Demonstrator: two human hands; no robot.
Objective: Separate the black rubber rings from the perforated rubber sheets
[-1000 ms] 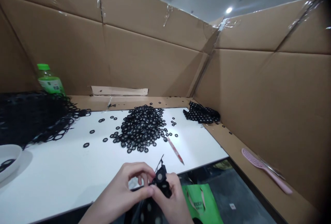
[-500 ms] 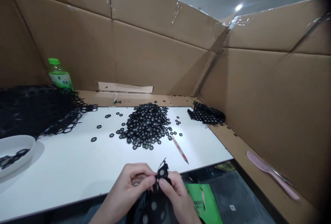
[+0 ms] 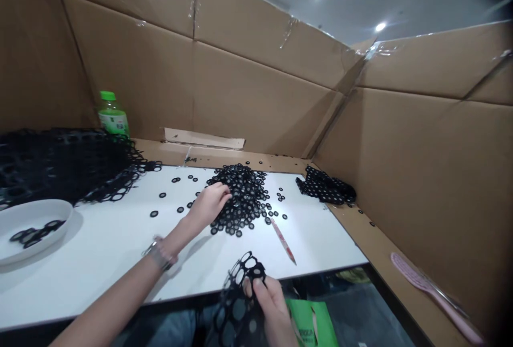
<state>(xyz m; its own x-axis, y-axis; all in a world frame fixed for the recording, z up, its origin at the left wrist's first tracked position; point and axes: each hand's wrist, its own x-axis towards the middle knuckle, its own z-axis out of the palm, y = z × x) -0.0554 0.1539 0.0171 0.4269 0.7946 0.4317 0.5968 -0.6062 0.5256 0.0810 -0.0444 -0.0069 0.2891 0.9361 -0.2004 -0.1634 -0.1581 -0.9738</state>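
Left hand (image 3: 210,207) curled on heaped black washers (image 3: 242,197) — right hand (image 3: 272,304) gripping perforated black sheet (image 3: 236,309); a careless brush could scatter washers off the worktop (image 3: 308,245) edge

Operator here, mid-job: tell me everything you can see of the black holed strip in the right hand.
The black holed strip is a limp, rubber-looking web punched with rows of round holes. The right hand grips it, and its upper end rises above the fingers. It hangs past the front edge of the white table, and its lower part runs out of view. Nothing else visibly touches it.
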